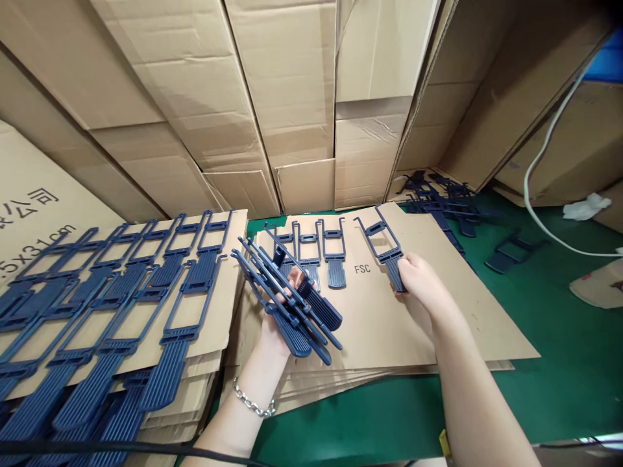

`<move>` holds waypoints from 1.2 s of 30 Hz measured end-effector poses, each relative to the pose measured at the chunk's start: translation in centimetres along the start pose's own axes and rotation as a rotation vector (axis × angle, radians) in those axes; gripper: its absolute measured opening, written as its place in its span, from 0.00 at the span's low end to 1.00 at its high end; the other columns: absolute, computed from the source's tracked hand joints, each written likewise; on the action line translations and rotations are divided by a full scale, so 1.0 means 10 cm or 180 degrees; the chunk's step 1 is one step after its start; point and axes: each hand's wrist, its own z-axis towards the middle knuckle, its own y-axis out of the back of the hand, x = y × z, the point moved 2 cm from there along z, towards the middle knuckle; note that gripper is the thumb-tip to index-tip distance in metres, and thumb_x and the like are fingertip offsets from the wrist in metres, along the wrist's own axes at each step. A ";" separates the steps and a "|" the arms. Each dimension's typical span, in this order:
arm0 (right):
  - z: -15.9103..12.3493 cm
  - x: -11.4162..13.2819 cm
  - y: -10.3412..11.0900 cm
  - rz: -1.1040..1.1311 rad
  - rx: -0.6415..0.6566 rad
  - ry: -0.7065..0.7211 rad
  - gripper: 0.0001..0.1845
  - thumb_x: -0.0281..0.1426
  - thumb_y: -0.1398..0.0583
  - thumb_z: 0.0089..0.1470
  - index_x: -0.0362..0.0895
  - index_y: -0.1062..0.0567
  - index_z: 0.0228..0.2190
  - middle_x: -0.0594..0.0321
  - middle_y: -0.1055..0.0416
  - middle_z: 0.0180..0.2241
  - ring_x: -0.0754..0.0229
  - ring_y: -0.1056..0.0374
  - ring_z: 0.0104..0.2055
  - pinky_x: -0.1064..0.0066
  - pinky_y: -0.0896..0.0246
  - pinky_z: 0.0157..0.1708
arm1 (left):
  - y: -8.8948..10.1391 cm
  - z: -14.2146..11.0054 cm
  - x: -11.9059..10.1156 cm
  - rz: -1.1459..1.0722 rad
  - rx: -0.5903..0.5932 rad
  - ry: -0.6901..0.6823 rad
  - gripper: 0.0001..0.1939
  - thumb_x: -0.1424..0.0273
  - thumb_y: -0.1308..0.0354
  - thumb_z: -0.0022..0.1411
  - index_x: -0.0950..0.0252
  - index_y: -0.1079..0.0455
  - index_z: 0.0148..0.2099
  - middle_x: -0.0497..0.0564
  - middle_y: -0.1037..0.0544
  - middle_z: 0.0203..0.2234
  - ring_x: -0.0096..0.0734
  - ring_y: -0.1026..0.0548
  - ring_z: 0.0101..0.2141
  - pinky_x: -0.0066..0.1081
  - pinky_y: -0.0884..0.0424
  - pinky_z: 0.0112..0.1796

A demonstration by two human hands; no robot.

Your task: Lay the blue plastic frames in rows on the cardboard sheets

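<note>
My left hand grips a bundle of several ribbed dark blue plastic frame pieces, held tilted above a stack of brown cardboard sheets. My right hand holds the ribbed end of a single matching piece, which rests on the top sheet near the printed letters FSC. Several more pieces lie side by side just beyond the bundle, which partly hides them. Many others lie overlapped in rows on a second cardboard stack to my left.
Flattened cartons stand upright along the back. A heap of blue pieces and one loose piece lie on the green work surface at right. A white cable and a white rag lie beyond them.
</note>
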 end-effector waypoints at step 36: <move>-0.22 0.14 -0.32 -0.2377 -0.0078 0.0395 0.25 0.36 0.53 0.52 0.42 0.39 0.50 0.49 0.40 0.43 0.50 0.38 0.42 0.64 0.42 0.35 | -0.02 -0.04 0.02 -0.0195 0.0083 0.0246 0.25 0.75 0.40 0.44 0.58 0.38 0.47 0.42 0.27 0.30 0.24 0.28 0.32 0.29 0.35 0.38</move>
